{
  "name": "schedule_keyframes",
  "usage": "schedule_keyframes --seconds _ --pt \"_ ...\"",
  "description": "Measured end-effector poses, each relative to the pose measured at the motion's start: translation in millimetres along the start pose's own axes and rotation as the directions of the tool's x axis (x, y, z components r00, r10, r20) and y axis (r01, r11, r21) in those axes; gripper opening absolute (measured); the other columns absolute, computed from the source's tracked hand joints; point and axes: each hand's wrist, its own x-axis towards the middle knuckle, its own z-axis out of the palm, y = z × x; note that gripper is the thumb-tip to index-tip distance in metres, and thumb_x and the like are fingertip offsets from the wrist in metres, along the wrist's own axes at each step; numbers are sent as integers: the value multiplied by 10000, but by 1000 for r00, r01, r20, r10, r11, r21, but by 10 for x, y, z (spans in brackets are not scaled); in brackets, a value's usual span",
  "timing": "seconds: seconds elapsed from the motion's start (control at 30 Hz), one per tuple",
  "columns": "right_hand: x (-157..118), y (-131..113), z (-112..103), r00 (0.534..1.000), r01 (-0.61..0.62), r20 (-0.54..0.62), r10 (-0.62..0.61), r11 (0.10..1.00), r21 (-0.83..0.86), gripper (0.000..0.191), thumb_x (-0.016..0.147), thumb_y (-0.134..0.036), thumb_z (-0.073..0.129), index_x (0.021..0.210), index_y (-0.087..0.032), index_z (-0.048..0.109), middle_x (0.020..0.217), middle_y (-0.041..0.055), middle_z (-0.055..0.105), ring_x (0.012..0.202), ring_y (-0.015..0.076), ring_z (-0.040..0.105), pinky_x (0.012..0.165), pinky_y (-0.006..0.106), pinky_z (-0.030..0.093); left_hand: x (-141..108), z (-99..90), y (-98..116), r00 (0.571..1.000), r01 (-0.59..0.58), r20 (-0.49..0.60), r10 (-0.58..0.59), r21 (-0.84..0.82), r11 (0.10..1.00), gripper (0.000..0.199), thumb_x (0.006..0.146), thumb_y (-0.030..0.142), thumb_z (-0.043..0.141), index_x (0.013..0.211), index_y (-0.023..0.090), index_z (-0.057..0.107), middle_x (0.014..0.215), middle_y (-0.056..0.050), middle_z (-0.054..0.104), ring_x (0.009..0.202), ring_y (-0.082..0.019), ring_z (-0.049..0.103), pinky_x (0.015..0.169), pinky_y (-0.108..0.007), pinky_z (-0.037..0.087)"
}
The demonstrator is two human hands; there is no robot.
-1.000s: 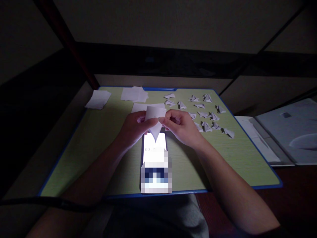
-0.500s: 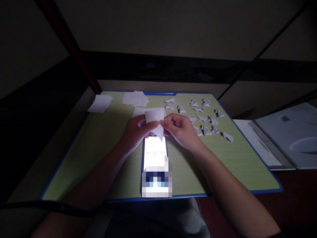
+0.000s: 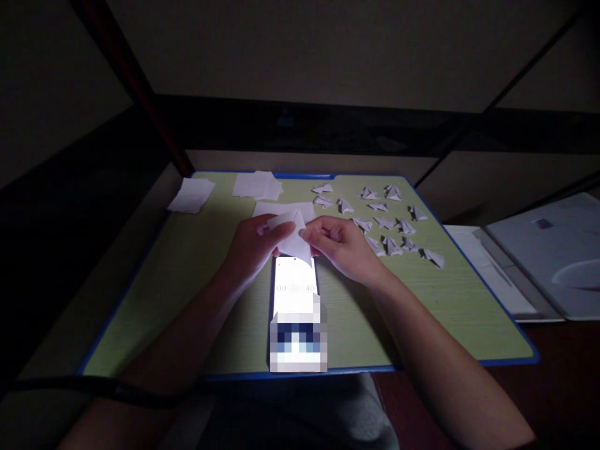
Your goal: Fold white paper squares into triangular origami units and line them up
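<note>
A white sheet of paper point(image 3: 296, 245), partly folded with a pointed top and a corner hanging down, is held up between both hands over the green table point(image 3: 187, 300). My left hand point(image 3: 257, 245) pinches its left side, thumb on the front face. My right hand point(image 3: 338, 242) grips the right edge between thumb and fingers. Right below the paper lies a lit phone point(image 3: 295, 300) with large digits on its screen. Behind the hands rests another white sheet point(image 3: 281, 210), partly covered by them.
Several small folded paper pieces point(image 3: 391, 245) are spread over the table's right back part. Paper stacks lie at the back left point(image 3: 191, 195) and back middle point(image 3: 255, 185). A dark cable point(image 3: 107, 389) crosses the lower left. Right of the table is a white box point(image 3: 497, 275).
The held paper has turned and its top now forms a point instead of a flat edge. My left thumb has shifted slightly left and up. The phone's digits have changed.
</note>
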Motion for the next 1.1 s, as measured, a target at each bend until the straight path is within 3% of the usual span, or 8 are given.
schedule_keyframes --seconds 0.2,0.33,0.7,0.97,1.1 --pt "2 -9 -24 1000 9 -17 -10 997 -81 342 816 -453 708 657 -174 589 596 -23 568 543 90 470 534 262 348 9 5 -3 999 7 -35 -9 -45 999 238 690 368 788 686 154 683 563 0 609 483 -94 541 442 -203 418" --pt "10 2 -40 1000 14 -20 -16 993 -117 320 845 -409 674 646 -178 575 592 -27 549 539 88 440 532 264 327 20 5 -15 999 36 4 -36 -84 996 220 683 355 777 751 157 713 614 -14 641 502 -103 561 441 -207 444" --pt "14 -7 -102 998 17 59 -9 992 -125 458 817 -587 667 626 -190 543 581 -29 489 544 96 407 515 261 310 25 18 -14 997 77 28 -74 -108 991 241 667 355 796 761 151 706 595 3 641 458 -85 547 416 -191 442" --pt "7 -34 -69 999 -31 5 31 997 -72 394 759 -526 753 665 -170 615 600 -14 588 540 91 467 524 258 336 44 22 -57 999 -8 -48 6 -59 998 288 651 386 822 737 141 696 563 8 626 431 -89 551 394 -195 433" --pt "1 -41 -74 1000 -20 -8 19 993 -120 427 766 -535 745 599 -171 597 552 -19 555 501 79 423 504 265 307 46 16 -73 995 -69 -75 68 -8 998 276 679 402 807 734 156 694 571 0 629 444 -97 553 395 -205 425"
